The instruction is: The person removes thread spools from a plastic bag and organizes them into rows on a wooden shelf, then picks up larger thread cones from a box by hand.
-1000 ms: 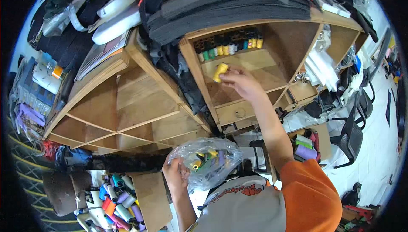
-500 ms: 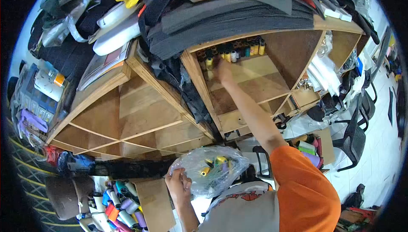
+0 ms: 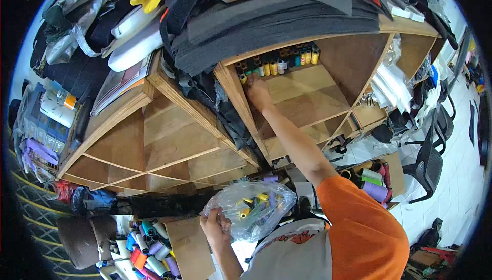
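My left hand (image 3: pixel 215 224) is closed on the edge of a clear plastic bag (image 3: pixel 277 205), with yellow, green and purple spools showing inside. My right hand (image 3: pixel 258 92) reaches into the upper left of a wooden shelf compartment (image 3: pixel 302 107). Its fingers touch or nearly touch a yellow spool (image 3: pixel 243 78) at the left end of the spool rows; whether they grip it is hard to tell. Rows of small spools (image 3: pixel 281 66) in yellow, white, green and teal stand upright along the compartment's back.
Dark sheets (image 3: pixel 277 18) are stacked on the shelf top. A second wooden shelf (image 3: pixel 179 141) stands at left. Boxes of large thread cones are at lower left (image 3: pixel 154 252) and right (image 3: pixel 375 190). A black chair (image 3: pixel 426 170) is farther right.
My right hand has carried the yellow spool up into the compartment and moved to its left end, where a yellow spool now stands in front. My left hand still holds the bag.
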{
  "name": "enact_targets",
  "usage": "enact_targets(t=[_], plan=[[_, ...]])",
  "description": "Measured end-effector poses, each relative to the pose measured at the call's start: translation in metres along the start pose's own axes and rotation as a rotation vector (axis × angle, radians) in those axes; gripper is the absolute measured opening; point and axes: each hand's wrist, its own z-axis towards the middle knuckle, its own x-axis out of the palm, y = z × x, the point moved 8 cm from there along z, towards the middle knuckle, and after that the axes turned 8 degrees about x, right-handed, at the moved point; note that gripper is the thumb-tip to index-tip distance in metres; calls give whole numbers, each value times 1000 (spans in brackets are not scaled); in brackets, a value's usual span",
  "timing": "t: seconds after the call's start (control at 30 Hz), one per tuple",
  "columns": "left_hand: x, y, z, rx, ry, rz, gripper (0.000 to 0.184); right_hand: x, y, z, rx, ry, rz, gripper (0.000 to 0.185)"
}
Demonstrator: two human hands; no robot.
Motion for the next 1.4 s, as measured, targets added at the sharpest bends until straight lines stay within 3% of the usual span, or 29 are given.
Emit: enact_targets(t=[0.07,0.13,0.27,0.33,0.4,0.47,0.53,0.6,0.67,0.73,0.87,1.07,1.1,1.2,1.27,1.37,1.4], plan=[[0,-1,-1,-1,-19,3,8,0,-6,-1,-64,-5,85,19],[2,-4,-2,11,-70,17,14,-17,0,-5,67,50,-65,20],[2,-4,3,44,45,54,21,-55,-4,-24,106,88,-175,22],[8,-10,3,74,86,91,22,-92,22,-46,366,180,25,23],[3,-4,4,-4,42,38,25,-89,16,-82,558,561,936,25],[10,-11,2,53,59,-8,11,-113,45,-146,619,1019,1225,26],[21,-16,-5,13,73,-8,13,-137,92,-216,511,1538,839,26],[29,-20,-12,1,108,-5,16,-104,97,-297,365,1716,434,33],[40,-21,-18,11,161,-6,21,-72,50,-330,321,1590,-246,34],[49,-24,-28,4,209,-7,28,-39,-7,-352,229,1360,-472,34],[55,-21,-39,10,248,6,33,-14,-76,-385,278,1228,-530,34],[51,-17,-44,64,265,14,34,-34,-96,-398,561,1265,-333,34],[50,-20,-43,94,263,28,34,-45,-85,-394,594,1298,-319,34],[50,-29,-42,210,272,132,32,-88,52,-341,47,1472,-551,35],[57,-35,-46,258,290,205,30,-123,108,-316,-37,1338,-182,36],[48,-10,-35,63,453,351,20,-164,154,-277,75,1309,94,32],[50,-14,-35,172,445,484,18,-176,168,-264,53,1229,129,33]])
